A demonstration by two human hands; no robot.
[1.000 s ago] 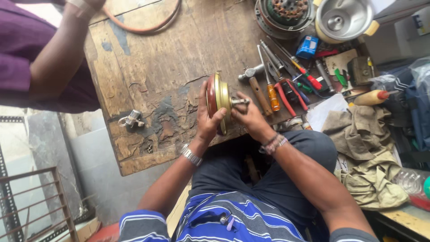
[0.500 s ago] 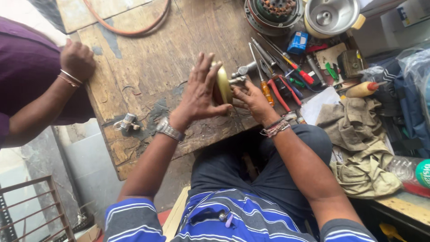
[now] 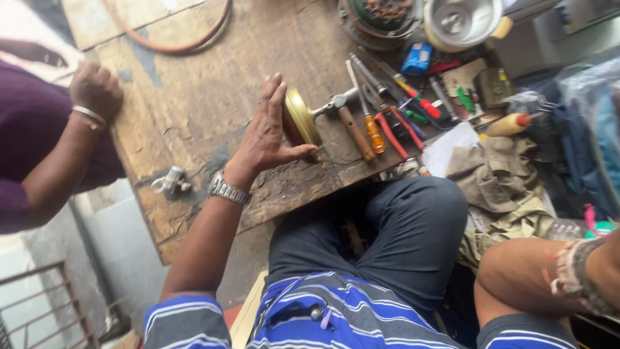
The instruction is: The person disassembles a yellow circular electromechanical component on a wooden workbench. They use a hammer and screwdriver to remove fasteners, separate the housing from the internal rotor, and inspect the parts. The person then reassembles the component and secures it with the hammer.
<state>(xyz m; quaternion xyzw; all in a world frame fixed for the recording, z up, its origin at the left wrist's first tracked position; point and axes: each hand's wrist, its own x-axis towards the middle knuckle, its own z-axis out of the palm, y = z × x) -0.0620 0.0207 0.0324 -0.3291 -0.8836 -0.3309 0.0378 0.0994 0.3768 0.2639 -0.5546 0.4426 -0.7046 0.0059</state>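
1. The brass disc (image 3: pixel 303 117) stands on edge at centre frame on the worn wooden bench (image 3: pixel 194 129); the left hand (image 3: pixel 268 132) lies open against it, gripping nothing, so it could topple or roll
2. The right hand is out of frame at lower right; its grip cannot be told
3. Crowded hand tools (image 3: pixel 381 116) lie right of the disc; another person's hand (image 3: pixel 95 90) rests at upper left
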